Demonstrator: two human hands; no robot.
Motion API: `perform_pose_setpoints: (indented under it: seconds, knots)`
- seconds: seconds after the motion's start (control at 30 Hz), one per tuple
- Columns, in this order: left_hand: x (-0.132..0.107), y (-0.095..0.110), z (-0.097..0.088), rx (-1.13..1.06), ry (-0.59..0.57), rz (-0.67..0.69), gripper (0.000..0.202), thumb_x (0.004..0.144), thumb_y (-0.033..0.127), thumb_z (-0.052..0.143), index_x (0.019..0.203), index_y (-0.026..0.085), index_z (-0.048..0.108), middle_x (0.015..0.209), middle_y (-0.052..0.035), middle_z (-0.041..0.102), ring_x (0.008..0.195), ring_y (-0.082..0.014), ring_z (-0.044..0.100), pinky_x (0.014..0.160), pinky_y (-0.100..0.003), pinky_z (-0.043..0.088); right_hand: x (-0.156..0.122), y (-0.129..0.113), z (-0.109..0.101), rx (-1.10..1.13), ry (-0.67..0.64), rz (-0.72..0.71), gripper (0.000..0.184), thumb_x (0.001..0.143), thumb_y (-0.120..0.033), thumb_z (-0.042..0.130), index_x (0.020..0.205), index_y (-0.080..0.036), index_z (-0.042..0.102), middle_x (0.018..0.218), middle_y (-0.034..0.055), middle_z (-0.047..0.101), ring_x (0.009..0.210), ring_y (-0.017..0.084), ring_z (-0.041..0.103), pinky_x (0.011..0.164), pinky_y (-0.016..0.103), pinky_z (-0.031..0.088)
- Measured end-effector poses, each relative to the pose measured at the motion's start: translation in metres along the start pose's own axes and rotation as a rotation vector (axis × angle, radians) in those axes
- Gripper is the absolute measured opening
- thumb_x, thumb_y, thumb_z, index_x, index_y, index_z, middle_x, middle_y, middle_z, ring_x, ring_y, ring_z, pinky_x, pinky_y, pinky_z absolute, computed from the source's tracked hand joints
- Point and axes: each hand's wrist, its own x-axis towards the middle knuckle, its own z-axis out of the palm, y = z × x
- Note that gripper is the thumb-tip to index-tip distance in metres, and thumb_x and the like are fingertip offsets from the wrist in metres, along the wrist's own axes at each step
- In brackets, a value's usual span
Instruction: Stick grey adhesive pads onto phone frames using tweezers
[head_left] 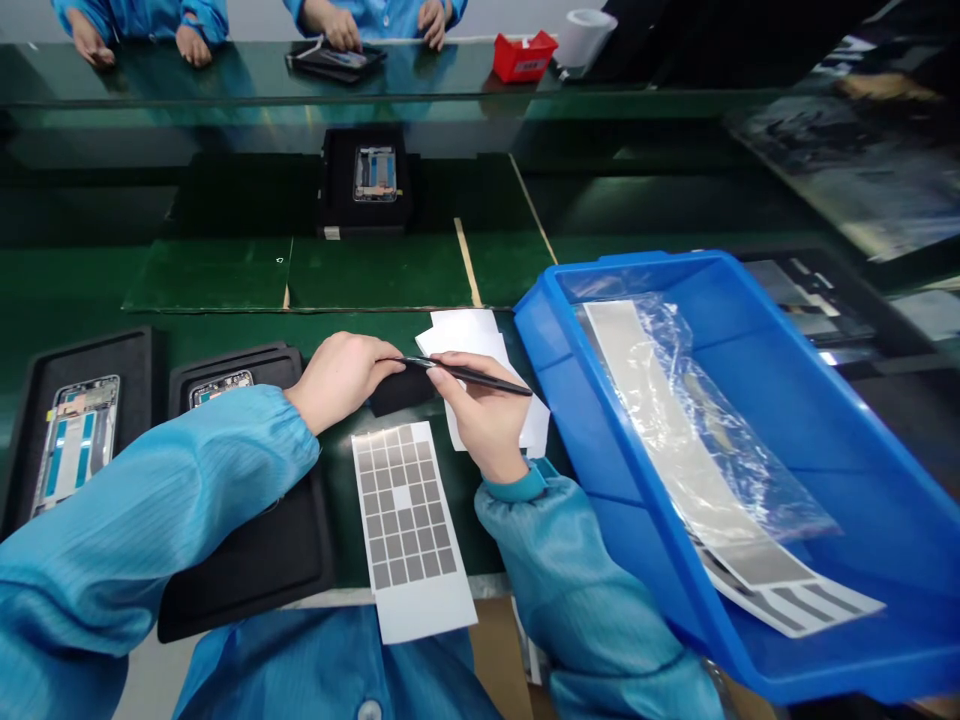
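My right hand (480, 412) grips slim black tweezers (469, 374), whose tip reaches over to the fingertips of my left hand (341, 378). Under and between my hands lies a black foam block (401, 392). Whether my left hand holds something small is hidden. Below my hands lies a white sheet of grey square pads (405, 510), with one square gone from its middle. Loose white paper sheets (480, 335) sit beneath my right hand. A black tray (255, 570) holding a phone frame (221, 388) lies under my left forearm.
A second tray with a phone frame (79, 445) sits at far left. A blue plastic bin (600, 400) holding strips and clear film (675, 420) fills the right. Across the green bench, another tray (365, 180), a red box (525, 57), a tape roll (581, 38) and co-workers' hands (337, 25) appear.
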Motion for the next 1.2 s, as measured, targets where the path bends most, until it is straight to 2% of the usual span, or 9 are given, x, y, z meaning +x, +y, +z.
perform_pose_setpoints:
  seconds: [0.47, 0.7, 0.8, 0.87, 0.93, 1.0, 1.1, 1.2]
  knots:
    - [-0.001, -0.001, 0.002, 0.025, -0.021, 0.011, 0.024, 0.096, 0.027, 0.055, 0.099, 0.023, 0.078, 0.102, -0.0022, 0.078, 0.097, -0.0234, 0.072, 0.084, -0.032, 0.050, -0.001, 0.001, 0.000, -0.002, -0.010, -0.017, 0.012, 0.076, -0.024, 0.082, 0.087, -0.026, 0.077, 0.087, 0.0015, 0.078, 0.085, 0.021, 0.074, 0.085, 0.040, 0.062]
    - [-0.001, 0.000, 0.005, 0.124, -0.064, -0.024, 0.025, 0.098, 0.030, 0.052, 0.100, 0.024, 0.076, 0.100, -0.0034, 0.078, 0.095, -0.0241, 0.071, 0.083, -0.033, 0.051, 0.002, 0.002, 0.002, 0.021, 0.056, 0.050, 0.010, 0.074, -0.025, 0.083, 0.082, -0.024, 0.077, 0.084, 0.0019, 0.078, 0.081, 0.020, 0.073, 0.078, 0.036, 0.060]
    - [0.001, 0.002, 0.003, 0.167, -0.076, -0.034, 0.025, 0.098, 0.030, 0.052, 0.103, 0.020, 0.075, 0.102, -0.0067, 0.076, 0.097, -0.0257, 0.070, 0.084, -0.035, 0.051, 0.005, 0.006, 0.001, 0.101, 0.088, 0.107, 0.013, 0.072, -0.026, 0.085, 0.081, -0.023, 0.076, 0.079, 0.0011, 0.076, 0.073, 0.017, 0.071, 0.072, 0.033, 0.058]
    - [-0.005, 0.002, -0.006, 0.185, -0.055, -0.042, 0.028, 0.095, 0.028, 0.058, 0.116, 0.014, 0.069, 0.113, -0.0119, 0.073, 0.106, -0.0287, 0.066, 0.089, -0.037, 0.050, 0.005, 0.009, 0.000, 0.124, 0.082, 0.157, 0.016, 0.071, -0.029, 0.086, 0.080, -0.022, 0.076, 0.074, 0.0005, 0.074, 0.067, 0.016, 0.068, 0.068, 0.033, 0.056]
    - [-0.023, -0.001, -0.024, 0.232, 0.010, -0.043, 0.043, 0.092, 0.026, 0.062, 0.132, 0.010, 0.058, 0.123, -0.0162, 0.067, 0.114, -0.0310, 0.061, 0.095, -0.041, 0.049, 0.004, 0.008, -0.002, 0.129, 0.073, 0.207, 0.018, 0.070, -0.031, 0.086, 0.080, -0.020, 0.075, 0.069, -0.0002, 0.071, 0.063, 0.015, 0.065, 0.066, 0.033, 0.055]
    - [-0.056, -0.008, -0.044, 0.286, 0.108, -0.028, 0.045, 0.093, 0.024, 0.060, 0.135, 0.011, 0.053, 0.125, -0.0145, 0.065, 0.114, -0.0299, 0.060, 0.097, -0.043, 0.048, 0.002, 0.003, -0.002, 0.135, 0.070, 0.255, 0.019, 0.069, -0.031, 0.086, 0.079, -0.020, 0.074, 0.067, -0.0010, 0.069, 0.061, 0.015, 0.063, 0.066, 0.033, 0.054]
    - [-0.123, -0.022, -0.066, 0.312, 0.237, -0.045, 0.024, 0.097, 0.026, 0.054, 0.118, 0.018, 0.062, 0.111, -0.0072, 0.069, 0.102, -0.0253, 0.063, 0.089, -0.040, 0.050, -0.003, -0.015, 0.004, 0.105, 0.027, 0.320, 0.018, 0.069, -0.031, 0.086, 0.078, -0.020, 0.074, 0.065, -0.0017, 0.067, 0.061, 0.015, 0.062, 0.066, 0.032, 0.054]
    - [-0.182, -0.037, -0.062, 0.279, 0.288, -0.130, 0.014, 0.097, 0.024, 0.055, 0.105, 0.018, 0.064, 0.098, -0.0044, 0.070, 0.090, -0.0214, 0.063, 0.081, -0.037, 0.050, -0.011, -0.038, 0.021, 0.057, -0.076, 0.391, 0.017, 0.072, -0.033, 0.085, 0.077, -0.021, 0.074, 0.064, -0.0014, 0.067, 0.061, 0.014, 0.062, 0.064, 0.031, 0.054]
